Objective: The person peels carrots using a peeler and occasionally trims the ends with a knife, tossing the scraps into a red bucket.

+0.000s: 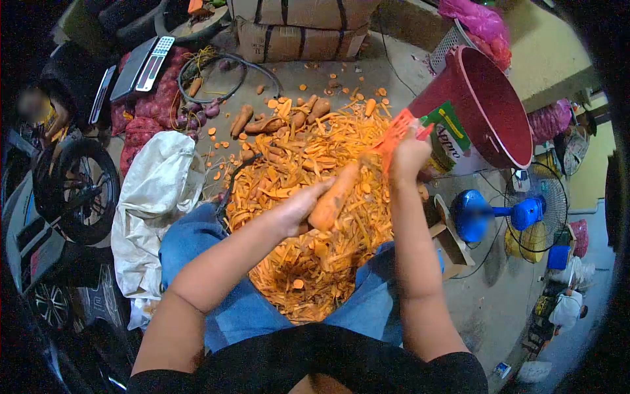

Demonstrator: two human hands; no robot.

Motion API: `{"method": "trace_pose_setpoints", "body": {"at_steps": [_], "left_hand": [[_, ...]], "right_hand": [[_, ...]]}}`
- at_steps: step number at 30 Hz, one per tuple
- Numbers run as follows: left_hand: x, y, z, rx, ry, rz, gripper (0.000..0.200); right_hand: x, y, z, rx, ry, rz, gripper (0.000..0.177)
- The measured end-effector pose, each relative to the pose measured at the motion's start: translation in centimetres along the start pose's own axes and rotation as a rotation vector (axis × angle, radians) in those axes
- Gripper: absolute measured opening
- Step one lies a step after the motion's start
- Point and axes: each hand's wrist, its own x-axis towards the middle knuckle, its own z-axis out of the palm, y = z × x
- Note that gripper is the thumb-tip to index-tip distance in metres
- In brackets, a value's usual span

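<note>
My left hand (300, 209) is wrapped round a thick orange carrot (336, 197), partly peeled with darker patches on its side. The carrot slants up toward my right hand (409, 159), which grips an orange-red plastic peeler (392, 139), smeared a little by motion. The peeler's lower end is close by the carrot's upper tip. Beneath both hands lies a broad heap of orange carrot peelings (282, 197) between my knees. Several unpeeled, brownish carrots (266, 125) lie along the heap's far edge.
A large dark red bucket (453, 85) leans at the upper right. Blue fan parts (472, 213) sit at the right. On the left are a white sack (154, 197), red net bags of onions (157, 92), a scale (134, 72) and a motorbike wheel (82, 190). Cardboard boxes (298, 43) stand behind.
</note>
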Motion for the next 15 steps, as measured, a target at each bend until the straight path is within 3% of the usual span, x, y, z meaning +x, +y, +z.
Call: {"method": "trace_pose_setpoints", "body": {"at_steps": [2, 4, 5, 7, 8, 9, 10, 12, 14, 15], "left_hand": [[-0.1, 1.0, 0.0, -0.051, 0.052, 0.016, 0.031], [0.4, 1.3, 0.4, -0.085, 0.114, 0.045, 0.032], [0.6, 1.3, 0.6, -0.120, 0.176, 0.071, 0.033], [1.1, 0.6, -0.2, -0.089, 0.207, 0.126, 0.035], [1.4, 0.3, -1.2, 0.038, 0.149, 0.123, 0.035], [1.5, 0.2, -1.7, 0.164, 0.090, 0.123, 0.035], [-0.2, 1.3, 0.7, 0.319, 0.185, 0.115, 0.035], [-0.3, 0.2, 0.8, 0.226, 0.106, 0.083, 0.033], [-0.1, -0.7, 0.9, 0.028, 0.021, 0.055, 0.033], [0.0, -0.4, 0.8, 0.026, 0.020, 0.058, 0.033]], "right_hand": [[-3.6, -6.0, -1.1, 0.352, -0.261, 0.079, 0.018], [-6.9, -8.5, -1.6, 0.354, -0.369, -0.100, 0.015], [-7.5, -8.5, -1.6, 0.355, -0.370, -0.101, 0.015], [-8.5, -8.1, -1.7, 0.077, -0.522, -0.132, 0.016], [-8.0, -8.0, -1.5, 0.053, -0.545, -0.018, 0.024], [-7.1, -7.4, -1.1, 0.054, -0.449, -0.042, 0.021], [-5.8, -6.3, -0.6, 0.053, -0.353, -0.065, 0.019], [-1.4, -1.0, 0.7, 0.128, -0.099, -0.090, 0.020], [0.4, -2.5, -1.0, 0.132, -0.057, 0.223, 0.026], [0.2, -2.9, -1.1, 0.132, -0.059, 0.220, 0.026]]}}
